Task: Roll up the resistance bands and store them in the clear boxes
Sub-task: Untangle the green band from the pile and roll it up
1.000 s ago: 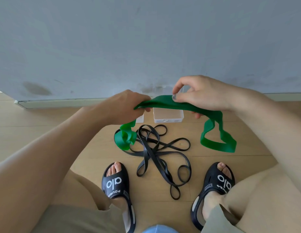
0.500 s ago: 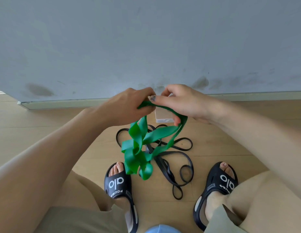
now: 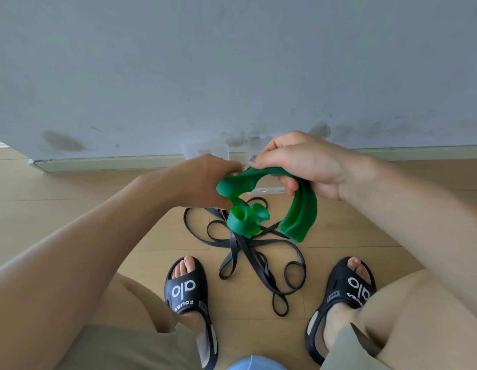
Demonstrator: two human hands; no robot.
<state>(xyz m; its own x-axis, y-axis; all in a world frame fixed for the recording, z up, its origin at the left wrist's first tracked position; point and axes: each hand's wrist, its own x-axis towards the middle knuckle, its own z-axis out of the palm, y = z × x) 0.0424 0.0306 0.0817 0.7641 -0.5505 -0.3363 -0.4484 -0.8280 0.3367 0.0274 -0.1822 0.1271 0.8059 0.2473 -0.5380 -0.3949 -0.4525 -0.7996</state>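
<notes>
Nearest the camera, 2 bare knees in khaki shorts (image 3: 130, 348) frame the lower edge, and 2 black slide sandals, a left one (image 3: 188, 297) and a right one (image 3: 344, 292), rest on the wooden floor (image 3: 80, 198). Between the sandals and just beyond their toes lies the black resistance band (image 3: 254, 259), a thin tangled heap of loops flat on the floor.

Above the far part of the black resistance band, off the floor, hangs the green resistance band (image 3: 298, 214). The left hand (image 3: 202, 180) grips its left end, fingers curled around the bunched material, with a crumpled clump of green dangling just below the hand. The right hand (image 3: 301, 162) pinches the band's upper arc between thumb and curled fingers, and a folded, several-layer length droops from that hand toward the right side of the black heap. The 2 hands are close together, nearly touching.

Beyond the black resistance band, partly hidden behind the hands, stand 2 clear boxes (image 3: 205, 150) on the floor against the baseboard (image 3: 112, 162). The grey wall (image 3: 232, 62) rises behind them.
</notes>
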